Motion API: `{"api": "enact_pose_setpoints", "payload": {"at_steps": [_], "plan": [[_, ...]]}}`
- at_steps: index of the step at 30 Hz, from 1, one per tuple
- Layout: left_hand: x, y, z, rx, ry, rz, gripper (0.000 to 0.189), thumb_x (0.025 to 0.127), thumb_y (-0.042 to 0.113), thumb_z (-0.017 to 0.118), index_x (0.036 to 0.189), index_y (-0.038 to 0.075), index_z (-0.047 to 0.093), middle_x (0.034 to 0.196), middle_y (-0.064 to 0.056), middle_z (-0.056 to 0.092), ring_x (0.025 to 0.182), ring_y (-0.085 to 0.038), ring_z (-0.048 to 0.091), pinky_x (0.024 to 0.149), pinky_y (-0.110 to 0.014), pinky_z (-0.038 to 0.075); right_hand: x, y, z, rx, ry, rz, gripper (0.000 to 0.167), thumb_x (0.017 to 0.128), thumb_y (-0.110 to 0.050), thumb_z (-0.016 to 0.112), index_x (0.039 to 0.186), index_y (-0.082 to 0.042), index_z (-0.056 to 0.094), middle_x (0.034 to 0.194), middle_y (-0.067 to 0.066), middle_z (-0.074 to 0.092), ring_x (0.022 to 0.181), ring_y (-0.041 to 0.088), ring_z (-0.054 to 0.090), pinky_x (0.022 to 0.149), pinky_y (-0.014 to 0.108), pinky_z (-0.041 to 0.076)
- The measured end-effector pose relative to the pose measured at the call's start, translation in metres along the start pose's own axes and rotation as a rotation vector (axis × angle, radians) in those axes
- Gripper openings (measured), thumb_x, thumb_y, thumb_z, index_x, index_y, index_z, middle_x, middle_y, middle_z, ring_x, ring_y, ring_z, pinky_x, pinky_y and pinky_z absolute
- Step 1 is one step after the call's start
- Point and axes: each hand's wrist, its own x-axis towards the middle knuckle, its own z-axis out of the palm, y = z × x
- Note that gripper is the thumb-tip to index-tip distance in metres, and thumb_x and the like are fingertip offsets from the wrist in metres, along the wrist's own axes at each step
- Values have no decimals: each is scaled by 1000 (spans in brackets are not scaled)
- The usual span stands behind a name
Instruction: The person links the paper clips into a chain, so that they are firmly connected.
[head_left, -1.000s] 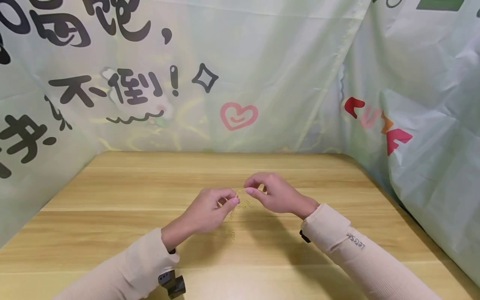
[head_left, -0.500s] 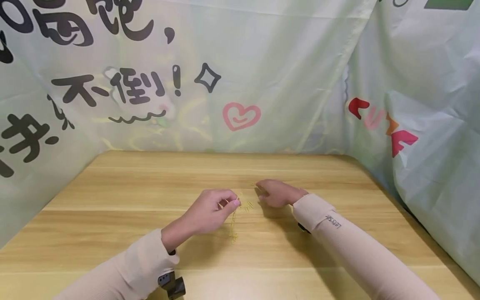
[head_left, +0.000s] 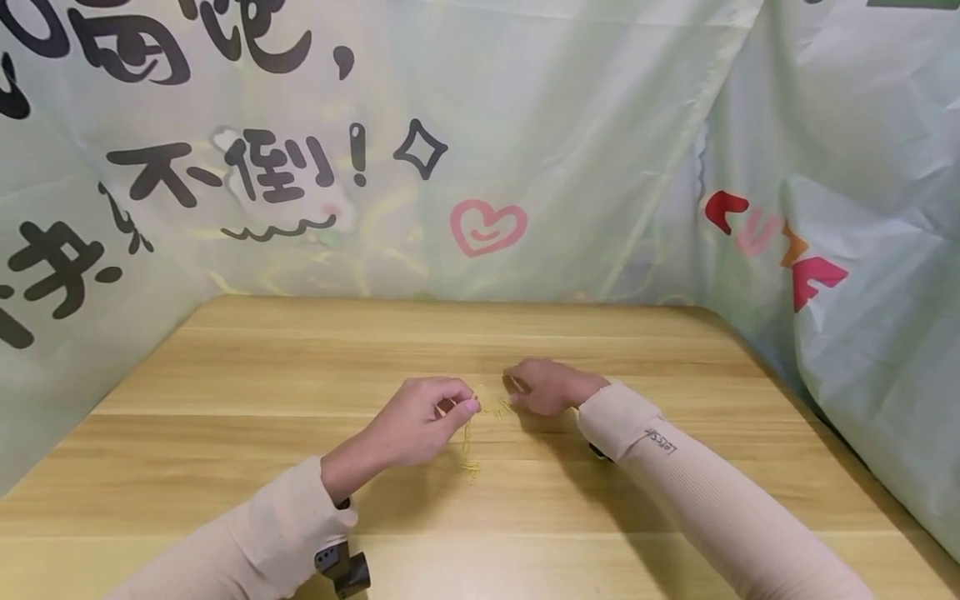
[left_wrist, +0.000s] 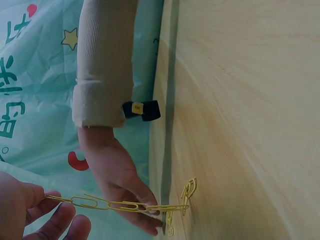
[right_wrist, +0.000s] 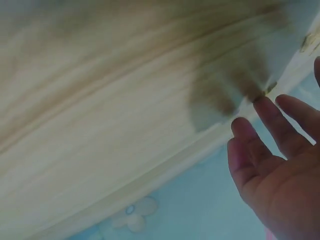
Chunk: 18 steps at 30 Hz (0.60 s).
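A chain of linked yellow paper clips (left_wrist: 132,206) hangs from my left hand (head_left: 420,423), which pinches its top end between thumb and fingers. The chain's lower end (head_left: 470,471) lies bunched on the table. To the right, my right hand (head_left: 546,387) is low over the tabletop, its fingers reaching down. In the right wrist view its fingers are spread and loosely bent, with one fingertip at a small paper clip (right_wrist: 271,88). Several loose yellow paper clips (head_left: 498,409) lie between the two hands.
The wooden table (head_left: 225,375) is bounded at the back by a pale green printed cloth (head_left: 585,167). Another cloth side (head_left: 877,350) rises along the right edge. A small black camera (head_left: 343,568) is strapped at the left wrist.
My right hand has moved from beside the left fingertips down to the table, and in the last half second drew slightly nearer. The left hand stays put, still pinching the chain.
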Motion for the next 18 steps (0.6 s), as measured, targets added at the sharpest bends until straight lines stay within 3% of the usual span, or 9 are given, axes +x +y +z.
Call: {"api": "enact_pose_setpoints", "payload": {"at_steps": [2, 3, 5, 9, 14, 18], "plan": [[0, 0, 1, -3, 0, 0, 16, 98, 14, 56, 88, 9, 68, 87, 2, 67, 77, -15, 63, 70, -27, 52, -4, -1, 2, -22, 34, -58, 9, 93, -6, 59, 97, 0, 66, 76, 3, 54, 69, 15, 47, 66, 31, 43], [0, 0, 1, -5, 1, 1, 16, 98, 14, 56, 88, 9, 69, 87, 2, 67, 77, -15, 63, 70, -27, 52, -5, -1, 3, -28, 53, -77, 7, 92, -3, 60, 87, -2, 66, 69, 1, 49, 63, 13, 43, 61, 29, 40], [0, 1, 3, -12, 3, 0, 15, 97, 13, 57, 87, 10, 69, 86, 3, 66, 77, -13, 62, 70, -27, 52, -9, -1, 5, -44, 95, -116, 22, 88, 1, 63, 68, -9, 59, 61, -4, 44, 57, 10, 38, 55, 26, 35], [1, 3, 5, -26, 3, 2, 15, 96, 12, 58, 86, 10, 69, 85, 5, 65, 77, -11, 61, 70, -28, 53, -20, -1, 8, -33, 169, -127, 25, 81, 7, 67, 66, -12, 67, 65, -7, 58, 60, 5, 47, 57, 21, 41], [1, 4, 7, -19, -2, -2, 15, 97, 12, 58, 87, 11, 69, 87, 5, 66, 78, -10, 61, 70, -28, 52, -33, -1, 11, -6, 215, -147, 28, 70, 19, 61, 67, -7, 68, 69, -3, 62, 63, 6, 48, 57, 19, 41], [2, 4, 7, -20, -4, 2, 15, 97, 12, 58, 87, 11, 69, 87, 5, 66, 79, -10, 61, 71, -28, 53, -40, -4, 15, -5, 197, -75, 27, 70, 17, 62, 66, -9, 64, 67, -5, 57, 62, 7, 46, 57, 20, 41]]}}
